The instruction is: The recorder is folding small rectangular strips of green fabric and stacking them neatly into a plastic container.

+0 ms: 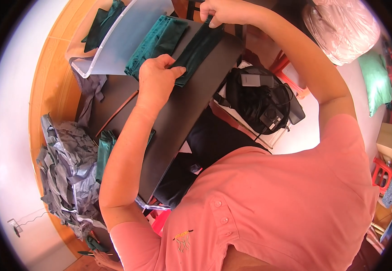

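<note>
A folded strip of dark green velvet fabric (199, 47) lies along the dark tabletop, with a hand at each end. My left hand (157, 74) pinches its near end between thumb and fingers. At the far end, my right hand (217, 12) grips the same strip, thumb pressed on the cloth. Just left of it rests a stack of folded green velvet pieces (150, 44), close to my left fingers. More green velvet (106, 151) lies partly hidden behind my left forearm.
A translucent plastic bin (115, 47) stands left of the stack. Grey cloth scraps (65, 167) heap at the left. On the right, a black bag (259, 99) with small devices sits on a stool. Another person's hand (105, 261) is at lower left, beside green cloth.
</note>
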{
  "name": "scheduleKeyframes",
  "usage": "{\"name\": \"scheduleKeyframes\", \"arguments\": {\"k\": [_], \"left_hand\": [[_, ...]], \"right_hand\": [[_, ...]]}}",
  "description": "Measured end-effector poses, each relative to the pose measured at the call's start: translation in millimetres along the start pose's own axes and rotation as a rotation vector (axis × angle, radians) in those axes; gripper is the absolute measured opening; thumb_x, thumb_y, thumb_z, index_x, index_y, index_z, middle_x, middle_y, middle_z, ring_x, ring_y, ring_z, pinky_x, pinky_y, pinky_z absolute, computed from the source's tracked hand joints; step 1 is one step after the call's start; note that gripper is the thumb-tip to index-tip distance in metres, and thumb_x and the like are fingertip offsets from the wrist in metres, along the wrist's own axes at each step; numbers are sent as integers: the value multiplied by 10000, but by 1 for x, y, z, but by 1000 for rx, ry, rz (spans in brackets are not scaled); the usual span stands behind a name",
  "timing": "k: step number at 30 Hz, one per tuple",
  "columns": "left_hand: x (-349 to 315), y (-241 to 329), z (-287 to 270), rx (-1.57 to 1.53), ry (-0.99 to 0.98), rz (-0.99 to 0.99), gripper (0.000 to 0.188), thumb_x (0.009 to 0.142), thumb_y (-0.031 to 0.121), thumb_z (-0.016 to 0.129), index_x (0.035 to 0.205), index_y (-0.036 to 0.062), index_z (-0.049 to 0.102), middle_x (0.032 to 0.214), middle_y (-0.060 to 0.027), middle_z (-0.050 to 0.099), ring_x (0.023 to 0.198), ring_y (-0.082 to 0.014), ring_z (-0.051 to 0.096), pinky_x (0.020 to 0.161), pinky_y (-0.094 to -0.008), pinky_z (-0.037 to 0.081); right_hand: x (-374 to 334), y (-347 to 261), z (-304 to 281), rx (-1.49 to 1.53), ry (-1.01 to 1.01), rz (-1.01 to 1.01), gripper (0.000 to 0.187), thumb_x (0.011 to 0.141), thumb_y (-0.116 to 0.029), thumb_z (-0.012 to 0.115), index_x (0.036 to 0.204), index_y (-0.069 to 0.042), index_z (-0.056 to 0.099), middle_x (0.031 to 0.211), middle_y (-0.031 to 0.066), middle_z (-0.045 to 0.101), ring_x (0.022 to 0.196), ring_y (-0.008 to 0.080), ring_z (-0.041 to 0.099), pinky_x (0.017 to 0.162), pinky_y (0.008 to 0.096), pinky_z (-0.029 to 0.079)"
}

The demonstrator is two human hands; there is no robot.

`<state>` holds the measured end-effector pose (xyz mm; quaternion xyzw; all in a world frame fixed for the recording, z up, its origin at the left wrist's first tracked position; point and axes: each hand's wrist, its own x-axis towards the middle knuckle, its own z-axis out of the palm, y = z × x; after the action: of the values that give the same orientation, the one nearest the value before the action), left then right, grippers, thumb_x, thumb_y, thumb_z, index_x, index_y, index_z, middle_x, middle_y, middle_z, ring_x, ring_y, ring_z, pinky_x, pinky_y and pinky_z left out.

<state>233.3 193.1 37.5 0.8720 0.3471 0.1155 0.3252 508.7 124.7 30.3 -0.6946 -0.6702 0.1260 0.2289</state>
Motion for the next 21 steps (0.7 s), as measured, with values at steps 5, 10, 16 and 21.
{"name": "scheduleKeyframes", "arguments": {"k": [5,10,16,21], "left_hand": [[-6,-8,8,19,136,127,249,809,132,823,918,-57,702,783,-63,652,686,-151,545,669,-303,462],[-15,-15,9,121,222,254,253,787,141,834,936,-29,720,979,-79,687,876,-232,590,801,-353,488],[-21,-14,5,116,176,329,237,773,116,820,907,-31,692,982,-75,679,918,-278,552,853,-381,470],[-28,-13,1,187,226,437,220,782,75,794,848,-44,621,897,-74,622,852,-239,535,783,-347,456]], "right_hand": [[-9,-4,0,49,19,10,233,746,-96,802,942,-11,710,917,158,721,884,343,690,777,415,527],[-16,4,11,475,261,-168,160,801,-10,744,886,-22,608,860,51,645,840,166,631,771,307,498],[-43,-30,-10,706,278,-301,97,857,19,685,915,-25,621,887,0,636,863,98,600,812,254,474],[-49,-24,-8,743,292,-552,82,865,23,666,931,-25,664,904,11,683,842,117,622,815,262,487]]}}
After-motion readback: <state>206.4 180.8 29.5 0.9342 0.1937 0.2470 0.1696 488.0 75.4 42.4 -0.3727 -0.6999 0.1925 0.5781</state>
